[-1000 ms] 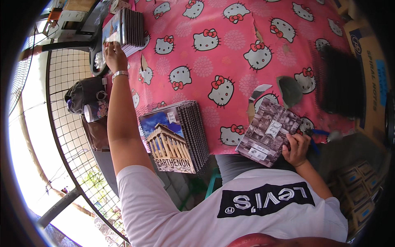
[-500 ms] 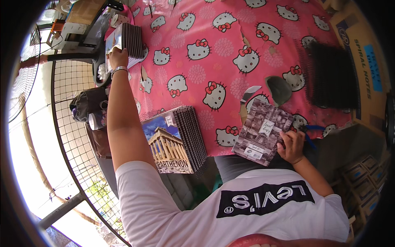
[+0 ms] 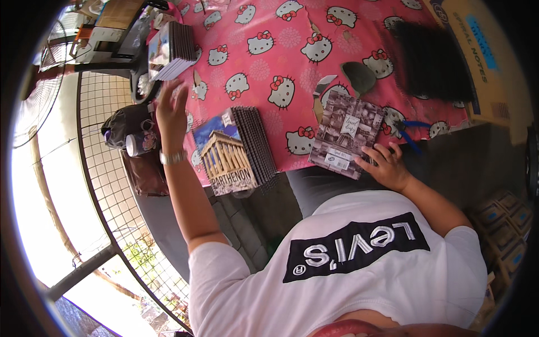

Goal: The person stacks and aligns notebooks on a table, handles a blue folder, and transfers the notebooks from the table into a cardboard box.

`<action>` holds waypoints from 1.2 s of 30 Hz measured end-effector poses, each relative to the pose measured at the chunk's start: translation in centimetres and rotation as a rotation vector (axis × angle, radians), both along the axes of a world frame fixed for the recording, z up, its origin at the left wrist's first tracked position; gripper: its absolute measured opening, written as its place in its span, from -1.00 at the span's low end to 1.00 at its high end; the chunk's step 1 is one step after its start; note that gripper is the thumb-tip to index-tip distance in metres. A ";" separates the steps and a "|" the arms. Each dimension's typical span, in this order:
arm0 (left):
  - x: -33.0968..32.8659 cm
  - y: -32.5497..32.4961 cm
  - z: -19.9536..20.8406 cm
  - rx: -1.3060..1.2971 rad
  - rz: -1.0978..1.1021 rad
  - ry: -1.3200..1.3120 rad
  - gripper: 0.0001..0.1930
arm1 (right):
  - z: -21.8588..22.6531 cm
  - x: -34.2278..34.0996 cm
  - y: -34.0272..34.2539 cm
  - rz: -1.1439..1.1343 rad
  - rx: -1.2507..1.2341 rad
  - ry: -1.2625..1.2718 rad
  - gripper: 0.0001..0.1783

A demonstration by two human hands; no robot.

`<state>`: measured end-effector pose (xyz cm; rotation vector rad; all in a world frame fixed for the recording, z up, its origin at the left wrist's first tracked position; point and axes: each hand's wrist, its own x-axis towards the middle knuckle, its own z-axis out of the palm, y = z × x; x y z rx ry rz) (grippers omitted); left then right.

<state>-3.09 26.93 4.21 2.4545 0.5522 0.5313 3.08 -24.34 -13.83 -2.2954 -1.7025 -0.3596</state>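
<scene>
Now the right hand (image 3: 387,165) rests with spread fingers on the grey notebook's (image 3: 345,132) near corner, while the left hand (image 3: 171,109), open and empty, hovers just below the far notebook stack (image 3: 171,50).

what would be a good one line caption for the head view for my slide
Seated person's left hand lifted open between two stacks of spiral notebooks, right hand resting on a grey notebook.

The left hand (image 3: 171,109) is blurred so its fingers cannot be told apart, and the brown cardboard box (image 3: 483,62) is cut off by the dark rim.
</scene>
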 end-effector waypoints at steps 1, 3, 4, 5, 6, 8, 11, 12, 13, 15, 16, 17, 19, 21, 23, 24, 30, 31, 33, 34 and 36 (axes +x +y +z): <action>-3.0 -1.2 0.6 -0.193 0.055 -0.049 -0.70 | 0.9 0.3 0.7 0.048 0.077 0.120 -0.64; -7.7 -3.5 1.2 -0.370 0.202 -0.125 -0.71 | 4.2 1.2 3.2 0.136 0.225 0.352 -0.70; -10.3 -3.4 1.1 -0.433 0.249 -0.136 -0.71 | 5.6 1.7 5.1 0.127 0.389 0.409 -0.73; -12.7 -2.9 0.6 -0.504 0.296 -0.149 -0.70 | 7.3 2.2 7.4 0.121 0.548 0.463 -0.76; -14.6 -2.8 0.2 -0.564 0.343 -0.164 -0.69 | 9.6 2.7 10.1 0.082 0.650 0.488 -0.77; -18.1 -2.8 -0.6 -0.693 0.444 -0.194 -0.68 | 14.9 3.1 15.1 0.098 0.827 0.550 -0.80; -20.1 -3.5 -1.0 -0.915 0.384 -0.317 -0.64 | 20.6 1.6 20.0 0.448 0.999 0.470 -0.82; -20.3 -3.9 -1.0 -0.905 0.384 -0.324 -0.59 | 20.9 0.3 21.5 0.540 0.984 0.384 -0.80; -20.9 -3.9 -1.1 -0.947 0.380 -0.346 -0.52 | 20.4 -1.1 22.7 0.630 0.965 0.297 -0.79; -22.3 -4.3 -1.2 -1.082 0.249 -0.410 -0.44 | 17.8 -2.9 23.6 0.681 0.716 0.047 -0.70; -23.8 -3.7 -1.8 -1.086 0.359 -0.442 -0.31 | 15.7 -4.1 24.5 0.730 0.671 0.007 -0.68; -23.7 -3.8 -2.2 -0.734 0.435 -0.208 -0.29 | 12.4 -4.7 25.2 0.731 0.577 -0.009 -0.70; -22.7 -5.2 -4.3 -0.838 0.391 -0.126 -0.33 | 8.6 -4.9 24.8 0.708 0.463 0.042 -0.72; -22.1 -6.7 -6.4 -0.670 0.353 0.040 -0.41 | 8.0 -5.5 23.3 0.700 0.428 0.172 -0.73; -20.2 -8.2 -7.6 -0.685 0.251 0.178 -0.39 | 7.4 -4.9 21.8 0.665 0.438 0.301 -0.72; -20.5 -7.7 -8.1 -0.522 0.222 0.159 -0.38 | 7.4 -4.7 21.4 0.641 0.461 0.314 -0.72; -20.3 -5.2 -11.4 -0.288 0.235 0.013 -0.39 | 6.1 -2.2 16.1 0.374 0.412 0.566 -0.78; -20.0 -5.0 -11.1 -0.326 0.301 0.049 -0.39 | 5.9 -1.7 14.9 0.349 0.393 0.617 -0.79; -20.4 -3.4 -9.6 -0.307 0.456 0.105 -0.40 | 6.2 -0.8 13.0 0.321 0.377 0.721 -0.79; -21.4 -2.3 -8.6 -0.255 0.549 0.128 -0.40 | 6.5 -0.7 12.3 0.323 0.400 0.765 -0.79; -21.7 -0.8 -5.7 -0.231 0.565 0.029 -0.45 | 6.6 0.1 10.5 0.295 0.442 0.852 -0.80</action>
